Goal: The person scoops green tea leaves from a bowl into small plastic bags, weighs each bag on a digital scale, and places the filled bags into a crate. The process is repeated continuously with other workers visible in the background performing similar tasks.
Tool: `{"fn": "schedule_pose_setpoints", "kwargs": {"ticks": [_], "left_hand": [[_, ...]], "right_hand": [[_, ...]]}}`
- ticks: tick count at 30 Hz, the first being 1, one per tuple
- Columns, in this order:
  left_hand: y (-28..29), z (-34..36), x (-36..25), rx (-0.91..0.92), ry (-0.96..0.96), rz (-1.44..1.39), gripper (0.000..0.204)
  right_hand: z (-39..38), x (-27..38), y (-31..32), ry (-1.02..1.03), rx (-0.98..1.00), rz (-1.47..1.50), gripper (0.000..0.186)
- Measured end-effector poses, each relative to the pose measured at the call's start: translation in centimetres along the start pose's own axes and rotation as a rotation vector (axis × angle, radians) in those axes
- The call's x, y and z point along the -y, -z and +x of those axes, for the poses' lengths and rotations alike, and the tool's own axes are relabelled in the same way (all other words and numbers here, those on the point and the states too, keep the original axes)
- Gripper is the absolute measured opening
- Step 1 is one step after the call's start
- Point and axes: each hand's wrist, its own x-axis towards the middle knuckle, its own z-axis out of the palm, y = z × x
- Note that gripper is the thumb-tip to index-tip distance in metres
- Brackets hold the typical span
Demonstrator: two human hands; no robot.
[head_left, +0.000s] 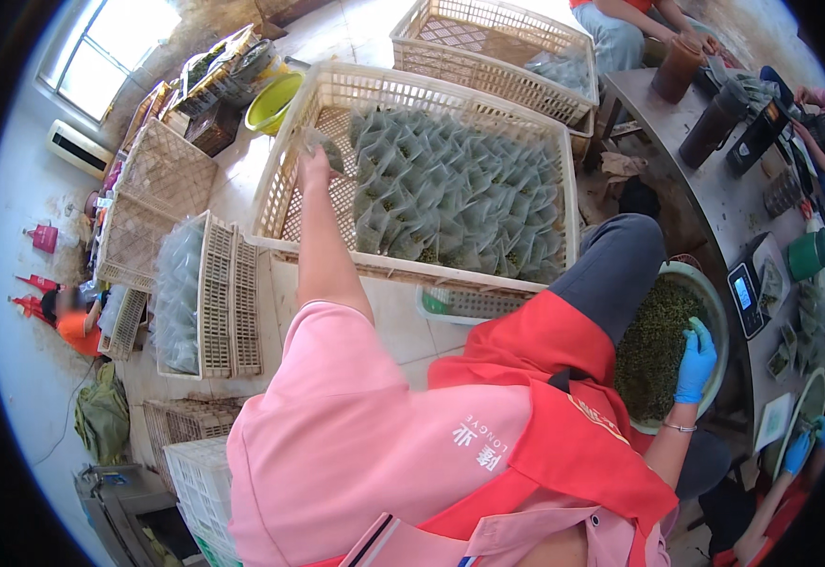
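My bare left hand (315,172) reaches into the left end of a large cream plastic crate (271,194), its fingers closed on a small clear plastic bag (329,151) with green contents. Rows of similar filled bags (459,189) stand packed through the crate's middle and right. My right hand (696,369), in a blue glove with greenish fingertips, hovers over a round pale basin (720,317) beside my right knee. Small green grains, like green peppercorns, fill that basin (653,354). The right fingers are slightly curved and partly apart, with nothing visibly held.
A metal table (705,194) runs along the right with a digital scale (750,288), dark jars and a green container (811,253). More crates stand behind and at left (214,302). A yellow-green tub (275,102) sits beyond my left hand. Other people sit around the table.
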Motion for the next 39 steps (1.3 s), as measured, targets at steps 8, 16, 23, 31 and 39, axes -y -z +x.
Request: {"fn": "schedule_pose_setpoints", "kwargs": {"ticks": [8,16,23,31,39], "left_hand": [[-5.7,-0.2,-0.7,0.177,-0.256,0.45,0.078],[-7.6,-4.5,-5.4,-0.253,-0.815,0.536,0.067],[-19.3,-29.5,-12.3,0.464,-1.339,0.037,0.036],[-25.3,-50.7,-12.9,1.2,-1.74,-0.321,0.018],[-27.0,-53.4,-10.8,1.361,-1.512,-0.043,0.022]], "right_hand": [[-3.2,-3.0,1.1,-0.087,0.016,-0.162,0.037],[-2.7,-4.5,-0.3,-0.397,-0.008,-0.472,0.049],[-3.5,-6.8,-2.1,-0.369,0.053,-0.443,0.024],[-2.1,-0.8,2.9,-0.215,-0.172,-0.33,0.028],[8.8,1.7,9.0,-0.361,-0.286,-0.649,0.06]]}}
